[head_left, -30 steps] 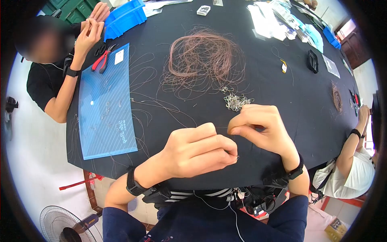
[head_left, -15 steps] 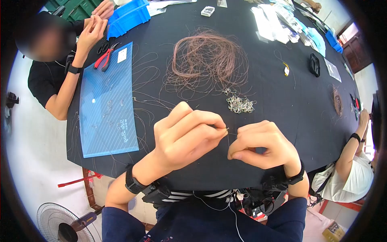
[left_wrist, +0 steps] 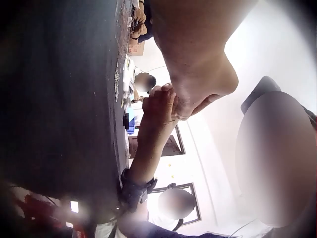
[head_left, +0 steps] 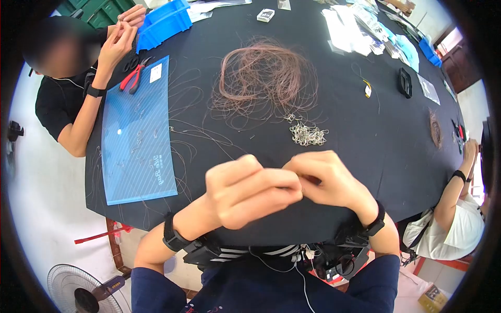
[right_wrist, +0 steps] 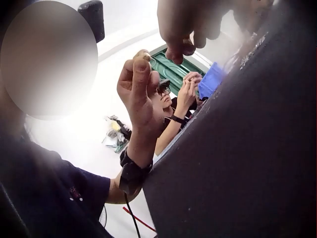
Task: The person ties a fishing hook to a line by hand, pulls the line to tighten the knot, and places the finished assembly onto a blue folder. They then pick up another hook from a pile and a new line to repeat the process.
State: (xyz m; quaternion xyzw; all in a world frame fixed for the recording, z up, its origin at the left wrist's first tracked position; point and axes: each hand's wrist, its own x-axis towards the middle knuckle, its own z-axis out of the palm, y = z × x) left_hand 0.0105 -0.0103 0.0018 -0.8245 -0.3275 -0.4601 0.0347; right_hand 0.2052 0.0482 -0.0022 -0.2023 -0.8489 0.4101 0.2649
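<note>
My left hand is over the near edge of the black table and pinches a small fish hook between thumb and fingertips. Close beside it, my right hand has thumb and forefinger pinched together on a thin line, mostly hidden by the fingers in the head view. The fingertips of both hands overlap there. Just beyond them lies a pile of silvery fish hooks. Farther back is a loose tangle of brownish line.
To the left lies a blue plastic sheet with hooks and lines on it, and red-handled pliers at its far end. A blue bin stands behind. Another person sits at the left, one more at the right.
My hands were apart half a second ago, with the hook showing at the left fingertips and thin line between them. Now the hands have come together, the right one moving up and left.
</note>
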